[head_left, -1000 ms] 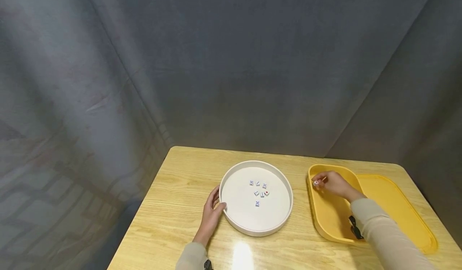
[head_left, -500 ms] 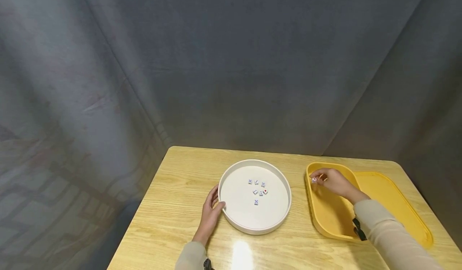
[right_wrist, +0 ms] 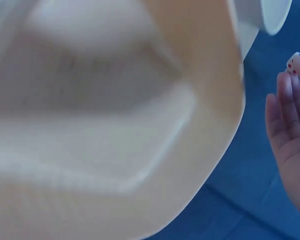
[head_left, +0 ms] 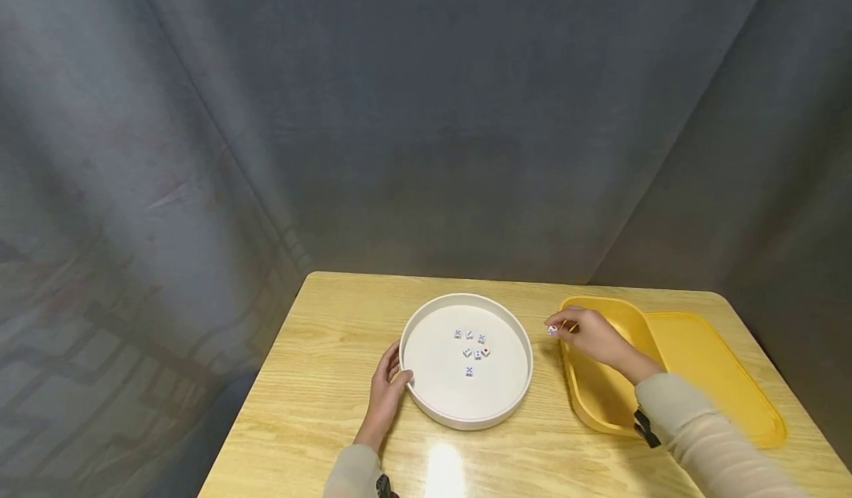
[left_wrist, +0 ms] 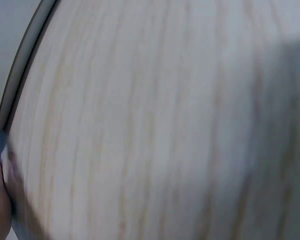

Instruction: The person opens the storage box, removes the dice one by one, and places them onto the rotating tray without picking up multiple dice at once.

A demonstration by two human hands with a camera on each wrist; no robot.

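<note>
A small white die (head_left: 552, 329) is pinched by the right hand (head_left: 589, 335) above the wooden worktop (head_left: 319, 379); the round white tray (head_left: 426, 402) is gripped at its rim by the left hand (head_left: 388, 391).

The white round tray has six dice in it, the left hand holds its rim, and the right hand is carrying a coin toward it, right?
Not a coin: the right hand pinches a small die, as the head view shows. The white round tray, six dice and left hand are right.

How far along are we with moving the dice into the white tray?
Six dice already lie in the round white tray, which the left hand grips at its rim. The right hand pinches one die between the yellow bin and the tray, not yet set down. Whether more remain in the bin cannot be seen.
</note>
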